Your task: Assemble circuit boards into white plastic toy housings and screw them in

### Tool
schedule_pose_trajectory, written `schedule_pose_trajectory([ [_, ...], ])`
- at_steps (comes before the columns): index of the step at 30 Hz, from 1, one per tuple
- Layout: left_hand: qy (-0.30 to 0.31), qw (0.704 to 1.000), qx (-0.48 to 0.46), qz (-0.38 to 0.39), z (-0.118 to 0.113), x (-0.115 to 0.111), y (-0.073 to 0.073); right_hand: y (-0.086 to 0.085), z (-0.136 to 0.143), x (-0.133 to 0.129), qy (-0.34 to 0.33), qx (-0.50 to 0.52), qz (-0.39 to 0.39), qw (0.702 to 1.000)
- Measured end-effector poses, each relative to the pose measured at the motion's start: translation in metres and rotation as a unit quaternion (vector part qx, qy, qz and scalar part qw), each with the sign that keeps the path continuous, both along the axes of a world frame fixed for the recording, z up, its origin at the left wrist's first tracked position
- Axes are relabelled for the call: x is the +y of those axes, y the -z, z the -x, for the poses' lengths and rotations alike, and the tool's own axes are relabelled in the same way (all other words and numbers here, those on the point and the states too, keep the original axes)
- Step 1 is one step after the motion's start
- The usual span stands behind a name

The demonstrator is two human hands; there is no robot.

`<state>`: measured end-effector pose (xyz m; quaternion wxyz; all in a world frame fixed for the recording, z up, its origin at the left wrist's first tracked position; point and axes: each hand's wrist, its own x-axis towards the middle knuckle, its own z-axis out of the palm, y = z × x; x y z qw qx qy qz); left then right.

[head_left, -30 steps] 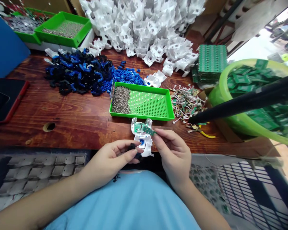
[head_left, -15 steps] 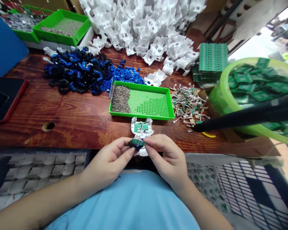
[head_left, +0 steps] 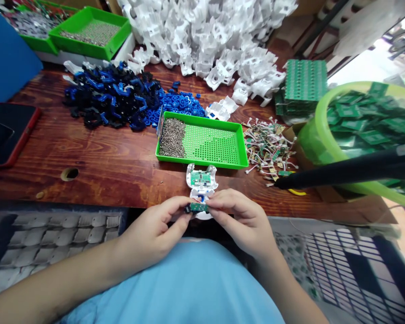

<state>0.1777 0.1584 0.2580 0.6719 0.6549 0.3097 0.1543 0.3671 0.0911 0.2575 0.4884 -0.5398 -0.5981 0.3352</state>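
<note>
Between my two hands is a small green circuit board (head_left: 198, 207) with black parts at its left end. My left hand (head_left: 167, 222) pinches the left end between thumb and forefinger. The thumb and fingers of my right hand (head_left: 238, 218) close on the right end. Just behind and under the board lies a white plastic shell (head_left: 204, 216) with a blue ring in it, partly hidden by the board and fingers. Beyond that, at the table's front edge, another white shell piece (head_left: 188, 176) holds a larger green circuit board (head_left: 200, 178).
A green tray (head_left: 219, 164) with small screws (head_left: 172, 138) stands behind the shells. Right of it lie small wired boards (head_left: 268, 144), a black bar (head_left: 340, 173) and a tub (head_left: 310, 139) of boards. Blue-black parts (head_left: 111, 96), white shells (head_left: 202, 36) and a phone (head_left: 16, 130) are around.
The small board has come slightly lower and turned flatter, showing more of its green face. The blue ring in the shell behind it now shows. The whole view has shifted a little.
</note>
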Motion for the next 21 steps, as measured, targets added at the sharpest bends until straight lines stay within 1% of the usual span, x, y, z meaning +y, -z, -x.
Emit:
schedule_pose_trajectory([
  [5,0.027,0.999,0.026,-0.039,0.002,0.0,0.0,-0.001,-0.006,-0.001,-0.026,-0.021,0.013,0.999],
  [9,0.029,0.996,0.032,-0.076,0.002,0.001,0.001,-0.001,-0.01,-0.002,-0.034,-0.029,0.025,0.999],
  [12,0.027,0.997,0.031,-0.069,0.001,0.002,0.002,-0.001,-0.01,-0.002,-0.03,-0.049,0.019,0.998],
  [16,0.033,0.998,0.027,-0.054,0.001,0.002,0.002,-0.005,-0.005,-0.003,-0.042,-0.091,0.01,0.995],
  [21,0.051,0.998,0.029,-0.035,0.004,0.004,0.001,-0.008,0.002,-0.004,-0.032,-0.091,0.042,0.994],
])
